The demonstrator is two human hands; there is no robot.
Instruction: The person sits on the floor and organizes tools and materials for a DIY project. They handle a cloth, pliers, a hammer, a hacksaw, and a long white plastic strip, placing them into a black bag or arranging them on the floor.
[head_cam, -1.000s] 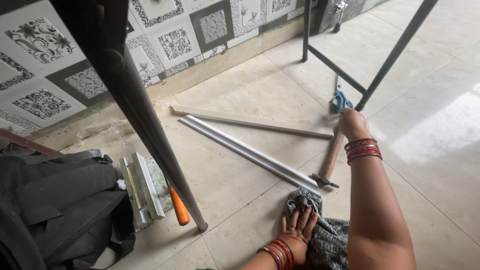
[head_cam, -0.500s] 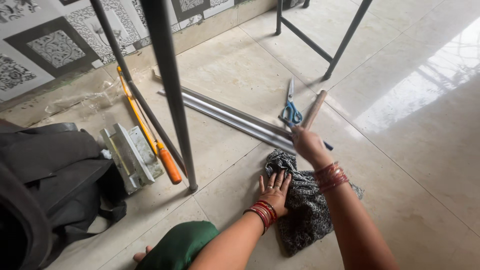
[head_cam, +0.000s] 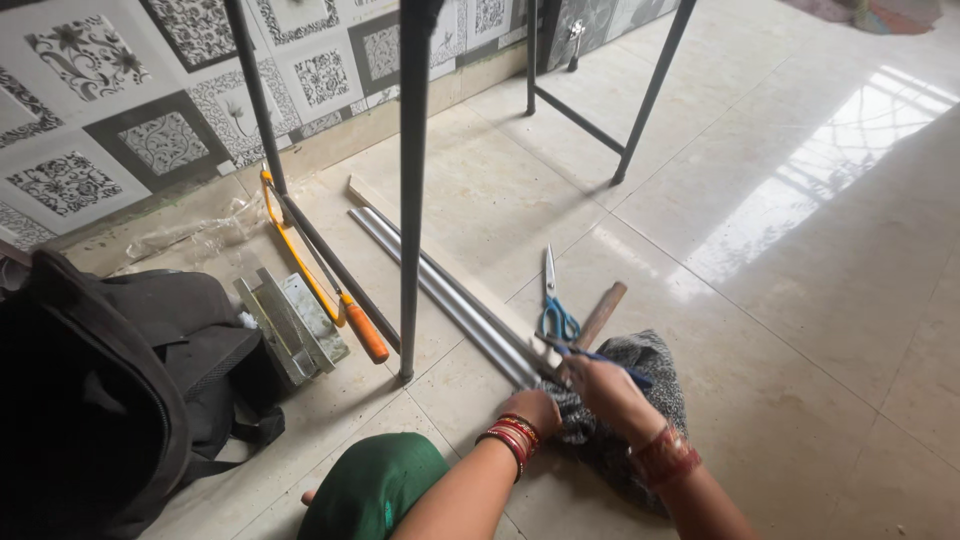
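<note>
Grey cloth (head_cam: 640,420): floor, 5 o'clock; likely soft, light, bunches anywhere. Left hand (head_cam: 535,412) pressed flat on it. Right hand (head_cam: 610,392) grips blue pen-like tool (head_cam: 600,356). Scissors (head_cam: 553,305), hammer handle (head_cam: 600,315) at 12 o'clock.

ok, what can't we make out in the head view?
- Hammer: head hidden under the right hand and the cloth.
- Left hand: fingers hidden behind the right hand; grip unclear.
- Silver rails: near ends hidden by both hands.
- Black bag: cut off by the left edge.
- Dark stand: top cut off by the upper edge.
</note>
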